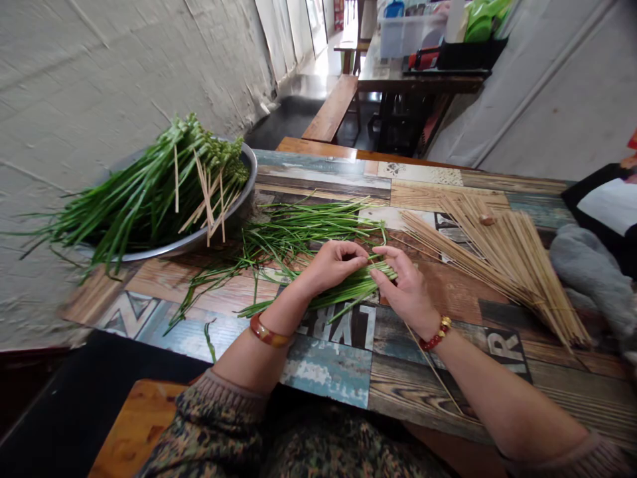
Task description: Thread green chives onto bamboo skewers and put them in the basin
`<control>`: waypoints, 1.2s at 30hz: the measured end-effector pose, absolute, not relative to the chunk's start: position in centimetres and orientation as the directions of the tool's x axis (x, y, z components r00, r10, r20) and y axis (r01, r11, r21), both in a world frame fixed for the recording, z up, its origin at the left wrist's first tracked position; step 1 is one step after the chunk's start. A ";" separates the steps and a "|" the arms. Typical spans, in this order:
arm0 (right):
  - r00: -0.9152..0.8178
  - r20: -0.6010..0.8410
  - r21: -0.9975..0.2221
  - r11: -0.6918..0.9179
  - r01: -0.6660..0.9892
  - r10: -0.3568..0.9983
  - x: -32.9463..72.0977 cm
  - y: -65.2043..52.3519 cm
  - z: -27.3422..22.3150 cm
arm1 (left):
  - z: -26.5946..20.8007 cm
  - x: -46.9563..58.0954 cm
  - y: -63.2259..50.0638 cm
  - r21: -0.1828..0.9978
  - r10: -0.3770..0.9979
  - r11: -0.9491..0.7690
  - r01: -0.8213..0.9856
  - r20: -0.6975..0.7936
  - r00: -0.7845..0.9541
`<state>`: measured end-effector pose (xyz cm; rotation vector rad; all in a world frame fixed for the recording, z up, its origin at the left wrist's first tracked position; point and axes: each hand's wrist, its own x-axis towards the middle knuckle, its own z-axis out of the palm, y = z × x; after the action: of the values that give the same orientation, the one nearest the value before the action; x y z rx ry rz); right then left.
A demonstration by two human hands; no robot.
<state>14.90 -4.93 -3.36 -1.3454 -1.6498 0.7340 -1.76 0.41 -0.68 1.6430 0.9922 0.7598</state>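
My left hand (343, 265) is closed in a pinch, its fingertips on a green garlic chive (373, 257) above the table. Facing it, my right hand (405, 285) curls its thumb and fingers around the same spot. A thin bamboo skewer (432, 368) runs out from beneath the right palm toward the table's front edge; its upper part is mostly hidden by the hand. Under both hands lies a small bunch of chives (343, 292), with pale stem ends to the right. Just beyond, more loose chives (313, 226) are spread across the table.
At left, a metal basin (251, 172) holds heaped chives (144, 179) with several flat skewered sticks (205, 189) on top. A fanned pile of bamboo skewers (512, 265) lies at right, beside a grey cloth-like thing (587, 272). Behind stand a bench (331, 109) and another table (378, 83).
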 end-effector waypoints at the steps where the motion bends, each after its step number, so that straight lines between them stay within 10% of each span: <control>1: -0.051 0.256 -0.859 0.251 0.447 0.965 14.9 -4.9 -3.3 | -0.7 -1.8 0.4 0.963 0.886 -0.129 0.238 0.004 0.464; 36: 0.020 0.292 -0.860 0.253 0.443 0.956 14.4 -5.0 -3.8 | -0.6 -1.7 0.2 0.957 0.865 -0.172 0.234 0.033 0.501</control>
<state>14.38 -4.96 -3.80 -1.3385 -1.5803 0.6825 -1.68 0.21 -0.62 1.6867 0.9451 0.7449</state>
